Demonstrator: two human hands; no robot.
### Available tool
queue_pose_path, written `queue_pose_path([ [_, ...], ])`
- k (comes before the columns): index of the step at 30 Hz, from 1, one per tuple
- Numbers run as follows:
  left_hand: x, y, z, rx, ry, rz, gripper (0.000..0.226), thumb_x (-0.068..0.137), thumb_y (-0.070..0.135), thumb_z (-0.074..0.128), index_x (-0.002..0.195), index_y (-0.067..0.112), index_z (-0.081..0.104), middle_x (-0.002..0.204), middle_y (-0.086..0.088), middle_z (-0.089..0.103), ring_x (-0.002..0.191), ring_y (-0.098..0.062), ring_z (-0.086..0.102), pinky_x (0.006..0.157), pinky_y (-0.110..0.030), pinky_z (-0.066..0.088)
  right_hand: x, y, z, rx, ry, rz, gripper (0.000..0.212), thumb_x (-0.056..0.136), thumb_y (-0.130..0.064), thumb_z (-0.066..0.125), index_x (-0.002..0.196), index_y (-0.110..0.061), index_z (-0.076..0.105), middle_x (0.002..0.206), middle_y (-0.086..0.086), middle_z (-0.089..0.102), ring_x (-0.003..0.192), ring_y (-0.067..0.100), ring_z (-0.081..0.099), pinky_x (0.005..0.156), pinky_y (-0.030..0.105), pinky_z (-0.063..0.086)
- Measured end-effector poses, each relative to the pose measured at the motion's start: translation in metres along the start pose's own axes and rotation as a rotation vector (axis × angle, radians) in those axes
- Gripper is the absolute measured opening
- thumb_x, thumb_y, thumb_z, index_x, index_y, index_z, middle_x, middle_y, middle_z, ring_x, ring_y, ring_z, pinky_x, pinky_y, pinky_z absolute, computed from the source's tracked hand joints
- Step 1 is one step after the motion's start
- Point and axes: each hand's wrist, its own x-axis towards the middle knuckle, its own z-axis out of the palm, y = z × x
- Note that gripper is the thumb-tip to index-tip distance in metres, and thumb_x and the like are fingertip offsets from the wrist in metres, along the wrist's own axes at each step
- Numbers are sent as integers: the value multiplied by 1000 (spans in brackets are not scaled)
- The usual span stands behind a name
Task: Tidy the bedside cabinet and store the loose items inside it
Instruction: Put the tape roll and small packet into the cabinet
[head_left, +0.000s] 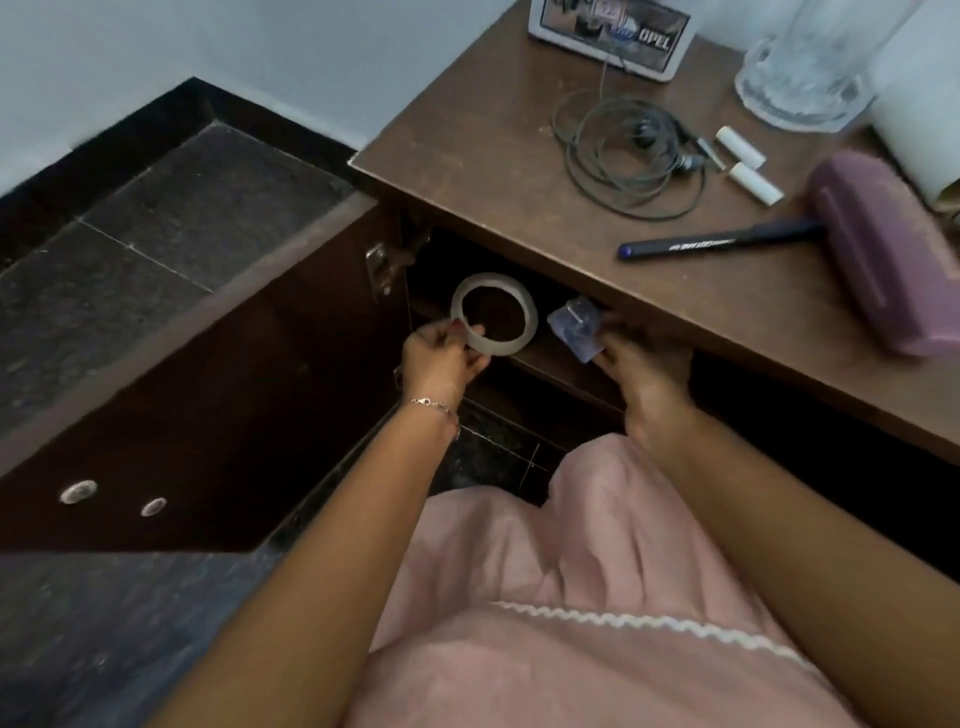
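Observation:
The brown bedside cabinet has its door swung open to the left. My left hand pinches a clear tape roll at the mouth of the dark inside, just above a shelf edge. My right hand holds a small clear plastic packet beside the roll, under the cabinet top. On the top lie a coiled dark cable, two white tubes, a black pen and a purple case.
A framed picture and a large glass jug stand at the back of the top, a white roll at the right edge. Dark tiled floor lies left of the door. My pink clothing fills the lower foreground.

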Motion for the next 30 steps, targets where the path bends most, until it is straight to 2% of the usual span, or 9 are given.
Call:
queue_pose_path([
  [6,23,3,4,-42,-14,88,10,96,8,52,87,9,58,85,-4,63,74,-13,62,68,-23,56,31,10,6,-80,-14,-15,33,86,0,61,119,0,61,116,14,64,90,14,62,52,11,48],
  [8,28,6,5,-30,-49,155,11,92,1,55,102,6,58,84,0,61,78,-12,61,76,-25,55,35,8,7,-103,-6,-39,33,87,-1,59,120,-1,60,113,12,64,82,10,61,52,11,48],
  [10,32,8,4,48,-80,250,33,88,-1,60,121,1,56,94,2,63,87,-12,62,89,-29,53,40,8,8,-120,17,-74,34,87,1,59,120,1,59,108,10,62,77,8,59,53,12,49],
  [12,32,10,4,155,-109,324,47,86,-2,62,131,2,51,109,2,59,101,-10,58,93,-20,45,41,8,9,-148,47,-101,37,85,0,63,121,-1,59,111,9,62,83,10,61,64,16,53],
  [16,44,11,5,413,-163,479,47,83,-1,64,128,5,53,121,-5,60,112,-14,56,93,-21,43,43,9,10,-391,61,-237,53,73,-20,78,122,-10,61,122,4,63,106,15,62,95,29,50],
  [21,69,8,9,861,-109,671,41,84,9,61,125,8,55,125,-14,59,116,-27,57,95,-28,46,65,18,7,-597,24,-432,61,54,-32,76,111,-12,67,113,7,69,104,21,66,93,43,52],
  [24,76,13,13,992,-79,725,39,88,15,59,126,11,55,128,-12,59,119,-27,55,94,-30,45,69,14,10,-747,-39,-521,59,60,-40,71,112,-11,68,114,6,70,106,20,66,95,40,51],
  [27,80,17,16,1033,-44,762,38,90,20,57,127,11,56,129,-12,59,120,-28,55,95,-30,44,52,2,15,-864,-40,-526,39,78,-25,73,114,-9,68,118,10,68,112,23,62,100,36,46],
  [30,83,15,17,1019,-11,766,40,89,20,57,128,11,54,129,-12,59,121,-29,54,97,-31,45,52,-4,15,-907,-22,-544,35,84,-22,69,118,-11,67,124,10,64,118,23,58,102,30,43],
])
